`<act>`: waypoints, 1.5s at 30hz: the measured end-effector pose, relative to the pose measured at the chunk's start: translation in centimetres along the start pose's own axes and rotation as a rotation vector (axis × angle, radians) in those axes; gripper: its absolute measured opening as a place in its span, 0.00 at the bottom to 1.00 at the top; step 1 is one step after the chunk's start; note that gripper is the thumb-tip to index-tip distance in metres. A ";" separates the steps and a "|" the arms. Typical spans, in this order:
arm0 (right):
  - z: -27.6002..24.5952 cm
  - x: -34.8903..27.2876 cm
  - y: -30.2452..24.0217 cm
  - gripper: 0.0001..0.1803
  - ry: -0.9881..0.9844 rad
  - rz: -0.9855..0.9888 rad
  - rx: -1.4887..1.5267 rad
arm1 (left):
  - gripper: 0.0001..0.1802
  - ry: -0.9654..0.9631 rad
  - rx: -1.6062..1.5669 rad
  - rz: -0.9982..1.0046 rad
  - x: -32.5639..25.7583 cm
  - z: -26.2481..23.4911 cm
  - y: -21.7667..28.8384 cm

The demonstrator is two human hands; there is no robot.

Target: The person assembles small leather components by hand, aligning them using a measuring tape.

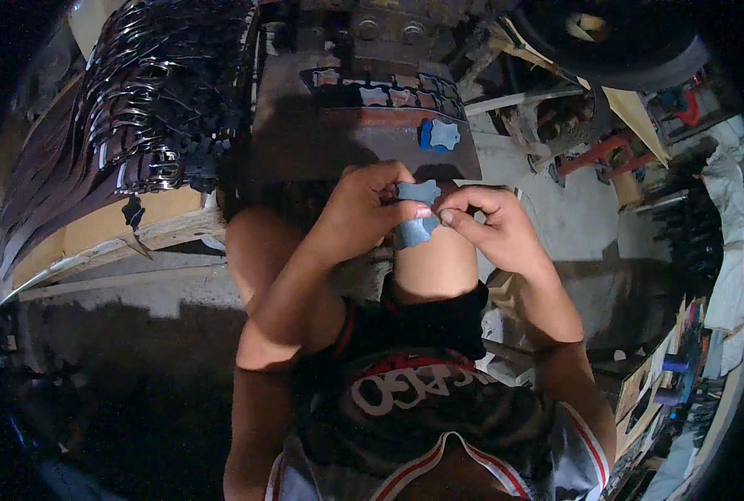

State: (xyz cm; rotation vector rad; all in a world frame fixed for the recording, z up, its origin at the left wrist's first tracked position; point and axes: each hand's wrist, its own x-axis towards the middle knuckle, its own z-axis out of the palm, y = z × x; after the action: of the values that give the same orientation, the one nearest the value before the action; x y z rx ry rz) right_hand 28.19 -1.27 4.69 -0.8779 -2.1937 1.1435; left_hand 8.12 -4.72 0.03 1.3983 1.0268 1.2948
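A thin grey-blue cut-out piece (419, 192) with a wavy outline is pinched between the thumb and fingers of my left hand (359, 209), above my bare knee. A second grey-blue part (414, 235) shows below the thumb; whether it belongs to the same piece I cannot tell. Close by on the right, the thumb and forefinger of my right hand (499, 227) are pressed together at the piece's edge. Anything between those fingertips is too small to make out.
Ahead is a dark bench (305, 150). On it a similar pale piece (446, 134) lies on a blue block (426, 138), with rows of cut-outs in a dark strip (401, 98) behind. Many dark straps with metal buckles (146, 117) overhang a wooden stand (96, 238) at left.
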 end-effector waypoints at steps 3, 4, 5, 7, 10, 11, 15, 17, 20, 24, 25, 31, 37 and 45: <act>-0.1 0.5 -0.4 0.06 -0.079 -0.004 -0.069 | 0.09 -0.041 0.004 0.023 0.0 -0.1 -0.3; -0.2 0.6 -0.6 0.06 -0.081 -0.001 -0.069 | 0.09 -0.040 0.002 0.021 0.0 -0.1 -0.3; -0.4 0.7 -0.8 0.05 -0.114 0.008 -0.118 | 0.09 -0.042 0.009 0.040 -0.1 -0.1 -0.3; -0.4 0.7 -0.9 0.05 -0.149 0.016 -0.168 | 0.09 -0.041 0.016 0.060 -0.1 0.0 -0.1; -0.1 0.6 -1.2 0.06 -0.171 -0.017 -0.212 | 0.09 -0.046 -0.102 0.053 -0.2 0.1 0.1; 0.0 0.5 -1.5 0.07 -0.154 -0.050 -0.342 | 0.10 -0.072 -0.008 0.028 -0.1 -0.1 -0.1; 0.9 0.5 -0.7 0.09 0.041 -0.265 -0.703 | 0.10 -0.036 0.310 0.065 0.0 0.4 0.7; 0.9 0.6 0.2 0.08 0.083 -0.252 -0.802 | 0.11 -0.026 0.285 0.073 -0.1 0.6 0.0; -1.5 0.3 2.1 0.07 0.254 -0.150 -0.850 | 0.11 0.022 0.141 0.027 -0.6 -0.2 0.8; -1.6 -0.5 1.3 0.06 0.300 0.129 -0.374 | 0.12 0.056 -0.048 -0.121 -0.3 -1.2 1.1; -1.5 -0.7 1.6 0.07 0.224 -0.012 -0.409 | 0.12 0.048 -0.047 -0.122 -0.3 -1.1 1.4; -0.7 -0.6 -0.6 0.06 0.070 -0.122 -0.306 | 0.12 0.055 0.070 0.033 -0.4 -0.2 0.5; -1.0 0.3 -1.0 0.05 -0.099 -0.304 -0.431 | 0.12 0.038 0.166 0.220 -0.5 0.0 0.8; -0.9 0.2 -1.8 0.05 -0.176 -0.348 -0.544 | 0.10 -0.059 0.250 0.258 -0.2 -0.1 0.5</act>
State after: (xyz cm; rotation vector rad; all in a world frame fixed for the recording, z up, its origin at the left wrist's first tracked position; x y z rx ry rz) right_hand 28.15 -1.46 6.65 -0.5700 -2.7268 0.4757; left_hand 7.96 -4.97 0.52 1.7964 1.0193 1.3325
